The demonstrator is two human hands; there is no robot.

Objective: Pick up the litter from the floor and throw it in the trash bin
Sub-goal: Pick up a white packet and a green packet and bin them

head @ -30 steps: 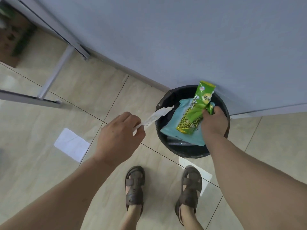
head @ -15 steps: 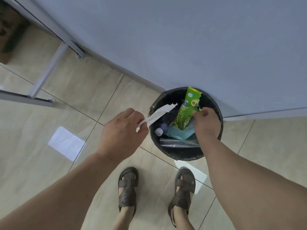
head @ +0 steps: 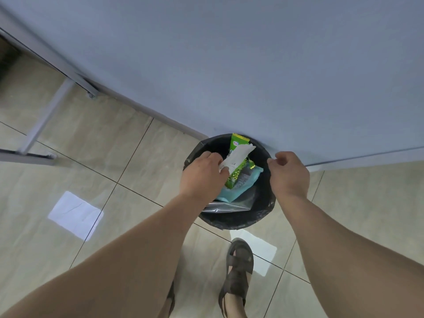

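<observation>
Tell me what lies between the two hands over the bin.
In the head view, between the left hand and right hand lie the white paper strip, green snack packet and light blue wrapper inside the black trash bin.

— Where is the bin (head: pixel 231 220)?
— Centre frame, against the wall (head: pixel 229 53); wrappers (head: pixel 238 175) lie inside.
— And the hands?
— Left hand (head: pixel 202 174) over its left rim, right hand (head: pixel 288 174) over its right rim.

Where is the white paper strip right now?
In the head view, the white paper strip is pinched in the left hand, held over the open black trash bin by the wall, just above the green snack wrapper.
</observation>
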